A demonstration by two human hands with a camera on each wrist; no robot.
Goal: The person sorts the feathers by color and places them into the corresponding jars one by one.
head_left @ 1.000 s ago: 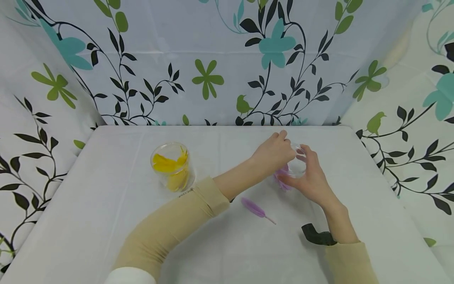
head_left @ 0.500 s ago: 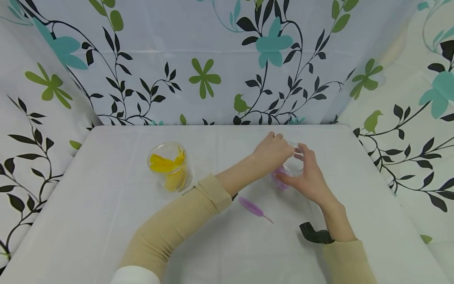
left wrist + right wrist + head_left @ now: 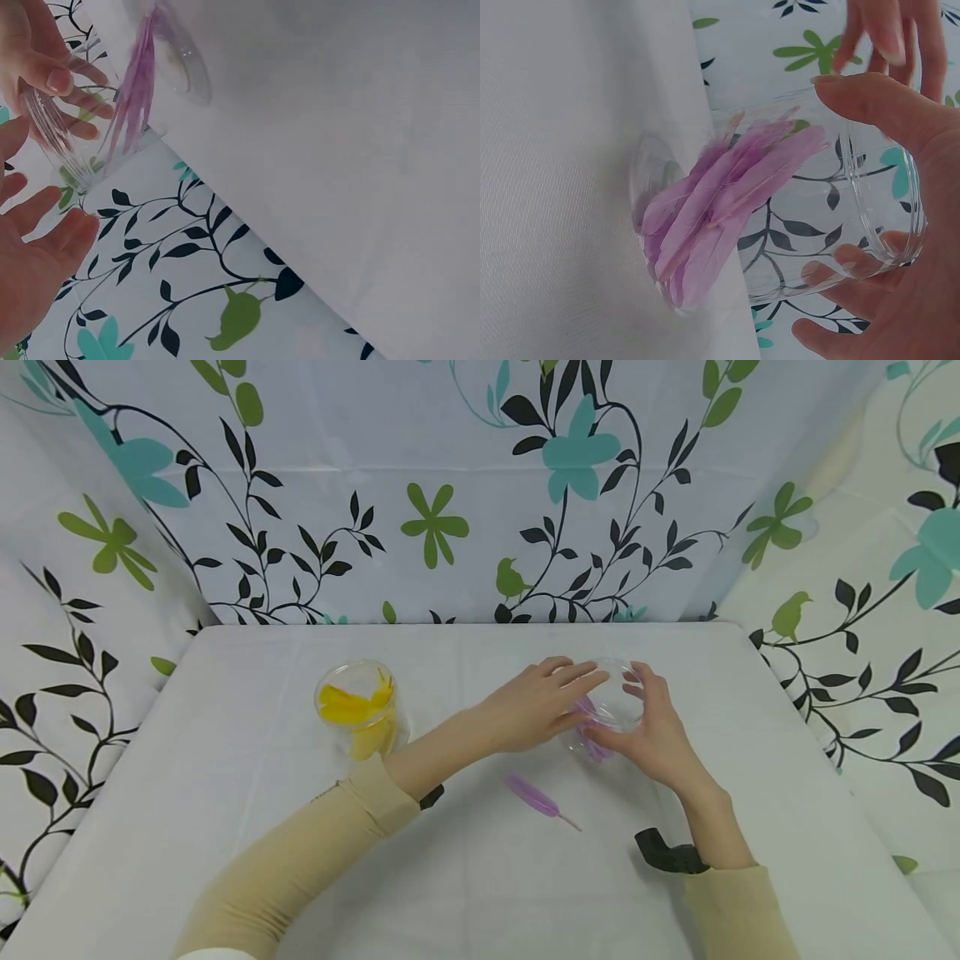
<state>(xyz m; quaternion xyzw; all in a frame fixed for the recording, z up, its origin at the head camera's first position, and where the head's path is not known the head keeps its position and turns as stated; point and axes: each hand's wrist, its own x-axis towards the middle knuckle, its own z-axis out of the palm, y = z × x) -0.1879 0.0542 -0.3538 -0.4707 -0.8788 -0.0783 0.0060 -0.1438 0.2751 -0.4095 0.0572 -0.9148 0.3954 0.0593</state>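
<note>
Right hand (image 3: 656, 735) around glass (image 3: 615, 706) (base hidden)

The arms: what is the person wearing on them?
Both arms have long beige sleeves: the left sleeve and the right sleeve, with cuffs ending short of the wrists. A bit of white shows at the left sleeve's near end. A black strap sits by the right wrist. The left hand and right hand are bare.

The left hand (image 3: 536, 706) hides part of the clear plastic cup (image 3: 611, 706) (head view). Purple feathers (image 3: 139, 86) there are blurred; frame edges crop both beige sleeves (image 3: 300, 860).
</note>
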